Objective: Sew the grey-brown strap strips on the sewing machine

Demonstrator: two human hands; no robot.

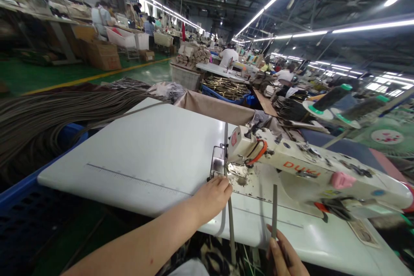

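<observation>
A white sewing machine (pixel 310 172) marked with orange letters lies across a white table (pixel 145 151). My left hand (pixel 211 196) rests on the table just in front of the needle plate (pixel 218 166), fingers closed on a narrow grey strap (pixel 230 224) that runs under the presser foot and on over the table's far edge. My right hand (pixel 286 256) is at the near table edge, pinching a second short grey strip (pixel 274 211) that stands upright.
A big bundle of dark straps (pixel 48 116) lies over a blue crate (pixel 29 181) at left. Thread cones (pixel 333 97) stand behind the machine at right. Other people work at benches (pixel 223 71) further back; cardboard boxes (pixel 103 54) sit by the green floor.
</observation>
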